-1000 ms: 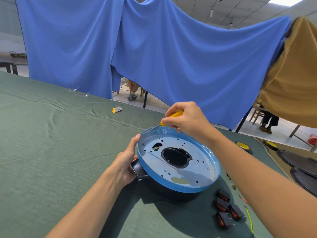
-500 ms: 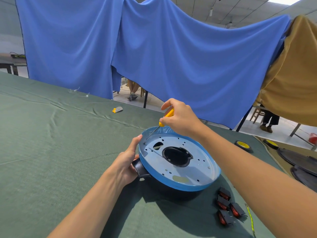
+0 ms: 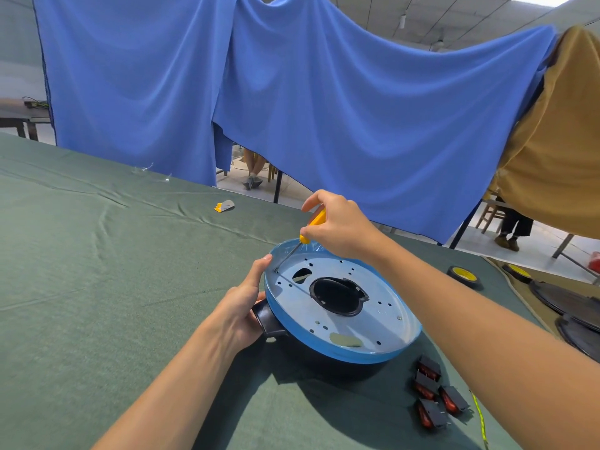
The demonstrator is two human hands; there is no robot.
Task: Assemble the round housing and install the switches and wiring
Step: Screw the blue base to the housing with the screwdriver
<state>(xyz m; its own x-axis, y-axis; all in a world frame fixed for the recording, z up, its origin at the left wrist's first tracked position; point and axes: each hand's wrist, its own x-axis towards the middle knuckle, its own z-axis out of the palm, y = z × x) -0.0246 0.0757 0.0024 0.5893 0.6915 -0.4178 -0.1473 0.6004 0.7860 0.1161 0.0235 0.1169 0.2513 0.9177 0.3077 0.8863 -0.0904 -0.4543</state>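
I've got a big blue cloth (image 3: 292, 108) hung right across behind the far edge of the green-covered worktop (image 3: 81, 287), with a mustard cloth (image 3: 558, 157) draped at the right end. There's a pale panelled ceiling (image 3: 454, 14) above. Under the drapes I can see pale floor (image 3: 535, 248) and a wooden chair (image 3: 490, 212). There's a dark table (image 3: 16, 116) beyond the far left corner.

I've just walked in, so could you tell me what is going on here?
A person's left hand steadies the round housing by its black side stub, while the right hand holds a yellow-handled screwdriver, tip at the housing's far-left edge. Black rocker switches lie loose on the green cloth beside it, not yet installed.
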